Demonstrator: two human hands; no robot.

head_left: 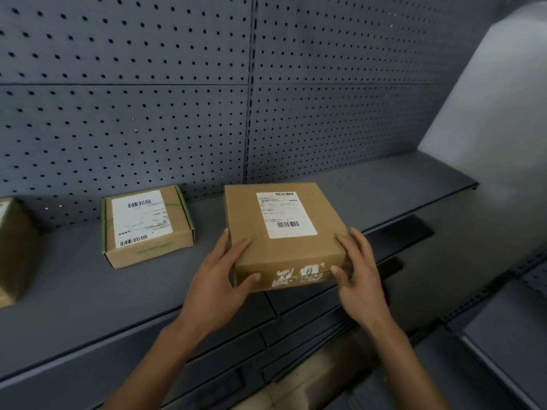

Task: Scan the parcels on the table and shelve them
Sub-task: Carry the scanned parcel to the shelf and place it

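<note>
A brown cardboard parcel (266, 244) with a white barcode label on top lies at the front of the grey shelf (384, 184), its near end jutting past the edge. My left hand (222, 279) grips its near left corner, fingers on the side and top, thumb on the front face. My right hand (358, 276) holds the near right corner the same way. To the left lies a second labelled parcel (148, 229) with green tape. A third box (14, 253) is cut off at the left frame edge.
A grey pegboard wall (177, 99) backs the shelf. A pale wall or pillar (488, 113) stands at the right end. Lower shelf boards (310, 327) show beneath my arms, and another shelf unit (509, 335) sits at lower right.
</note>
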